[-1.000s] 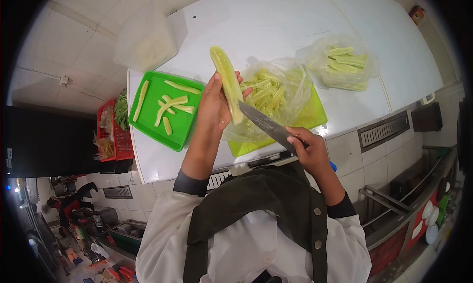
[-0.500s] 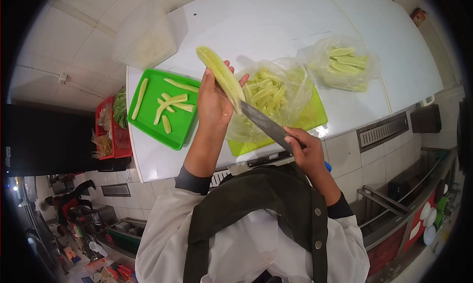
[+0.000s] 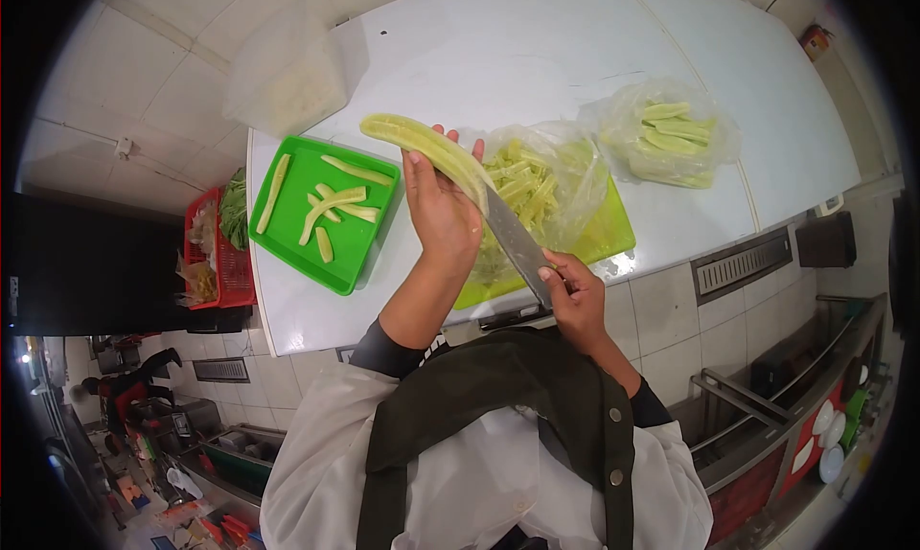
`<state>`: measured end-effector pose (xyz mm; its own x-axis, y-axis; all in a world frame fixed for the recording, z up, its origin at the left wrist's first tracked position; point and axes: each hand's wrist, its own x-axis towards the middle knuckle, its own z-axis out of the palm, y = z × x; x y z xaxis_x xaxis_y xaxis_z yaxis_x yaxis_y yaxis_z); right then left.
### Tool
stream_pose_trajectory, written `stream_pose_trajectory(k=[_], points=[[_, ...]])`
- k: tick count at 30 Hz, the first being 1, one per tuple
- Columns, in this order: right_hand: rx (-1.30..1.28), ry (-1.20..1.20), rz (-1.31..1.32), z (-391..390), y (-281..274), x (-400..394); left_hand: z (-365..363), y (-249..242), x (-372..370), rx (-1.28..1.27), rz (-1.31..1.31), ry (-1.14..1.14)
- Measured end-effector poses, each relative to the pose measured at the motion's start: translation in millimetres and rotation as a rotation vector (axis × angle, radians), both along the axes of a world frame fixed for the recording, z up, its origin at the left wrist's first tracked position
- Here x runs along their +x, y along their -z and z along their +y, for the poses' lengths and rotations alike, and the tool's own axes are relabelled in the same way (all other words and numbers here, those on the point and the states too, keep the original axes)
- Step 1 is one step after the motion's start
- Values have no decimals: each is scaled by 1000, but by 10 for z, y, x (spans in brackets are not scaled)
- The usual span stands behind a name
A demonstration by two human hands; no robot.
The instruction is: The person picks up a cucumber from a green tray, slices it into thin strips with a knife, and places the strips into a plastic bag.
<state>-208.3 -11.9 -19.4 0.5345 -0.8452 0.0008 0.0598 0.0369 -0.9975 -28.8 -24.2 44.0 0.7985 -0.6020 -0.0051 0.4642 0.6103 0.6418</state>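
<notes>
A halved cucumber (image 3: 422, 140) with its pale seedy face showing rests across my left hand (image 3: 446, 215), which grips it above the table. My right hand (image 3: 575, 301) is closed on the handle of a knife (image 3: 516, 236). The blade's tip end meets the cucumber's lower right end. Just beyond, an open clear plastic bag (image 3: 580, 191) with many cut cucumber strips (image 3: 527, 191) lies on a yellow-green cutting board (image 3: 613, 232). To the left, a green tray (image 3: 356, 248) holds several seedy cucumber pieces (image 3: 331, 205).
Another clear bag (image 3: 721, 143) with cucumber lengths stands at the right on the white table (image 3: 479, 52). A translucent bin (image 3: 287, 76) is at the back left. A red crate (image 3: 233, 267) with greens sits past the left edge. Another person (image 3: 125, 387) is in the far lower left.
The cucumber has tipped to a flatter slant, its far end swinging left and down. My left hand has shifted right. The knife stands steeper, and my right hand is slightly lower and further left.
</notes>
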Motion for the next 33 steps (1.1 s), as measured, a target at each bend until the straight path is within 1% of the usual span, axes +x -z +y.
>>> stream_pose_trajectory(k=[2,5,8,11,14,15,17,20,21,24,27,33], points=[[49,-31,14,0,-33,-5,5,37,-8,-3,-4,22],[337,-122,23,-32,-162,-34,-2,28,-26,6,-34,35],[554,-194,-71,-72,-103,-83,4,48,-3,14,-82,33],[664,-251,-62,-115,-110,-185,17,112,94,56,-163,38],[574,-204,66,-131,-78,-306,54,175,196,143,-283,66],[467,-151,112,-131,-85,-326,65,195,220,174,-328,79],[254,-37,201,-118,-115,-365,96,257,244,218,-315,99],[-220,118,226,-153,-107,-395,137,263,204,245,-288,159],[-290,145,348,-153,-339,-375,152,257,183,247,-279,182],[-648,247,409,-210,-459,-302,190,205,127,275,-332,226],[-669,175,524,-217,-587,-260,224,174,109,280,-387,254],[-783,194,479,-204,-556,-236,252,157,132,290,-445,258]])
